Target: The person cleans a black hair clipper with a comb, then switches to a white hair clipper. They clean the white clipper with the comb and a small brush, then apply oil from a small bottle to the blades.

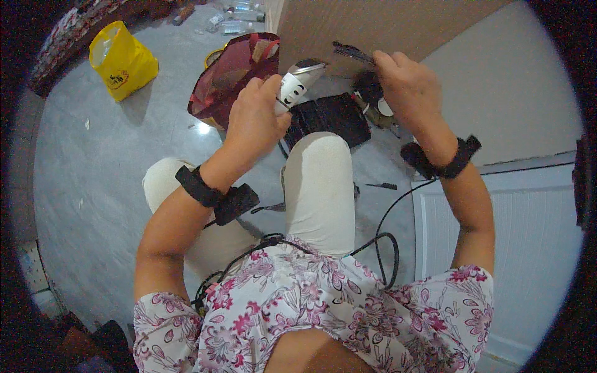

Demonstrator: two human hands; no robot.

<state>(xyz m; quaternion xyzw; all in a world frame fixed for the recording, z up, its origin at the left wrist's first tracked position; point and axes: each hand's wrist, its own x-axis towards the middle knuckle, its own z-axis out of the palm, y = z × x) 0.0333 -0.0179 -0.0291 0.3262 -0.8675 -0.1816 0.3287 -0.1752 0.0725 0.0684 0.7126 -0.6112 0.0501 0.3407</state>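
My left hand is closed around a white hair clipper with a silver head, tilted up and to the right. My right hand pinches a small black brush, its bristled end pointing left toward the clipper. A gap separates the brush from the clipper head. Both hands are raised in front of my knees, and a black strap circles each wrist. Below and beyond the clipper, a black bag sits on the floor.
A dark red bag stands left of the wooden panel. Farther left is a yellow bag. Plastic bottles lie at the back. A small dark comb-like item rests near the white door panel. Black cables hang across my lap.
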